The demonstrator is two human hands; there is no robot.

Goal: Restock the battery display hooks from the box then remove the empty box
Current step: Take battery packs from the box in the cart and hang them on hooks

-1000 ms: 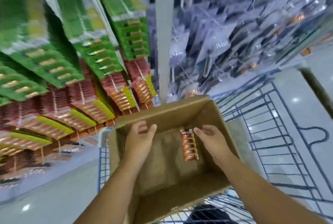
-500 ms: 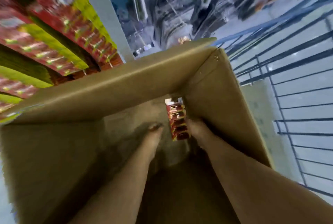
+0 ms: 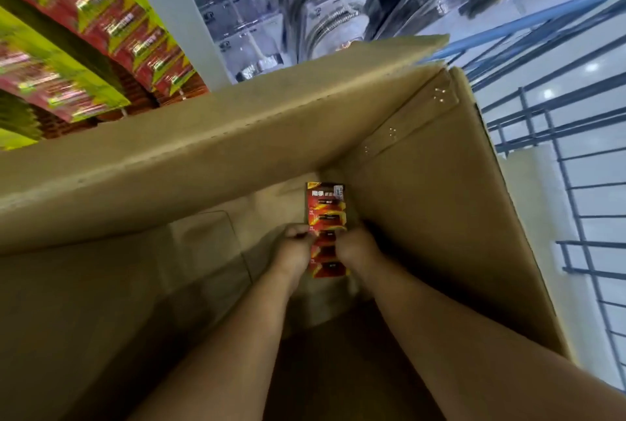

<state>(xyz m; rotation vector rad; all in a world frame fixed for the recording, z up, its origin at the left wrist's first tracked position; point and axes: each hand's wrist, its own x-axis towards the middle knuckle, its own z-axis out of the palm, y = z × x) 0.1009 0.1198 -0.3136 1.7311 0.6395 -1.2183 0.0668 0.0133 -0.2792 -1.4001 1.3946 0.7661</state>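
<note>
Since half a second ago both hands have closed in on the battery strip from either side, where before they lay apart from it on the box floor. The tall brown cardboard box (image 3: 210,149) fills most of the view, its far flap folded over above the fingers. To the right of the hands, outside the box wall, stands the blue wire trolley (image 3: 555,136). Up and to the left of the fingers hang blurred red and yellow-green battery packs (image 3: 111,24). On the box floor lies the red and orange strip of battery cards (image 3: 325,207). The left hand (image 3: 294,247) pinches its left edge; the right hand (image 3: 355,247) pinches its right edge, fingers curled.
</note>
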